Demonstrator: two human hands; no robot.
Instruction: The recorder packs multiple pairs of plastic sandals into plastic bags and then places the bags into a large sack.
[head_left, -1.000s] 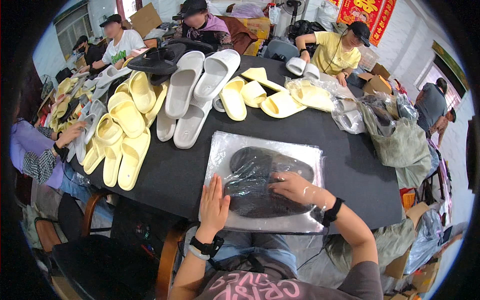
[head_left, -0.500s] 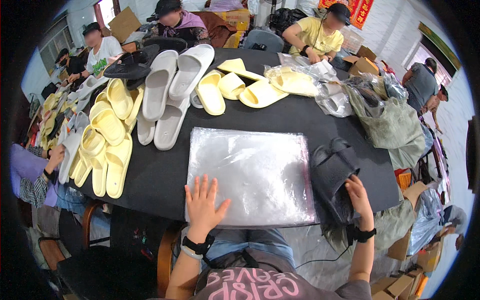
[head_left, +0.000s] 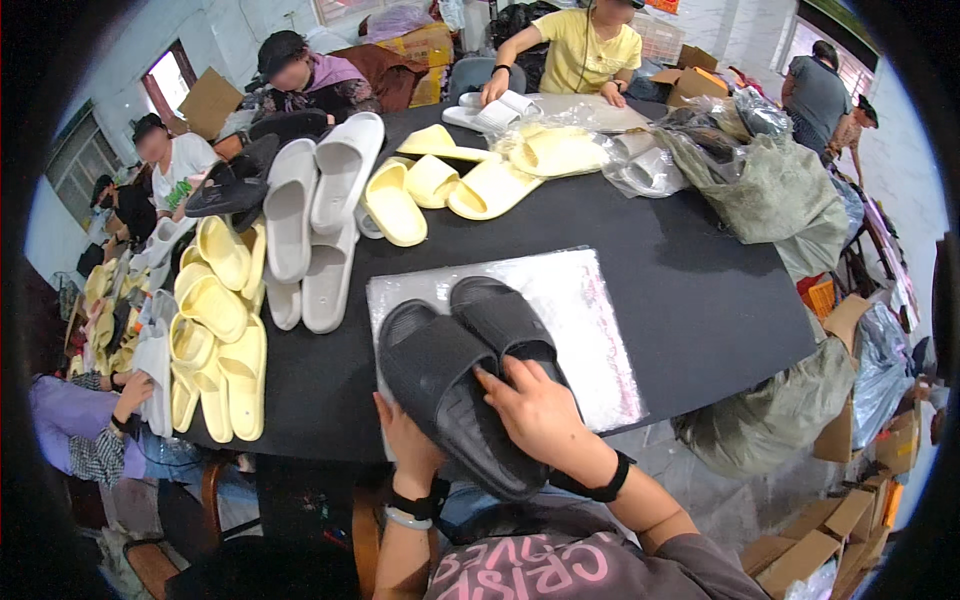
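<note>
A pair of black slide sandals (head_left: 425,352) is over the stack of clear plastic bags (head_left: 600,350) at the table's near edge, toes pointing away from me. My right hand (head_left: 540,412) grips the pair, its fingers curled at the inner edges where the two slides meet. My left hand (head_left: 408,440) is against the outer side of the left slide. Most of its fingers are hidden under or behind that slide. Whether the slides touch the bags cannot be made out.
Yellow slides (head_left: 245,375) and grey slides (head_left: 335,270) are piled on the table's left. More yellow slides (head_left: 495,190) lie at the far side near a person in yellow (head_left: 590,50). A green sack (head_left: 770,195) stands at the right edge; cardboard boxes (head_left: 830,525) are below right.
The black slides have moved left from beside the bag stack to above it, carried by my right hand. My left hand, earlier flat on the bags, is now at the left slide.
</note>
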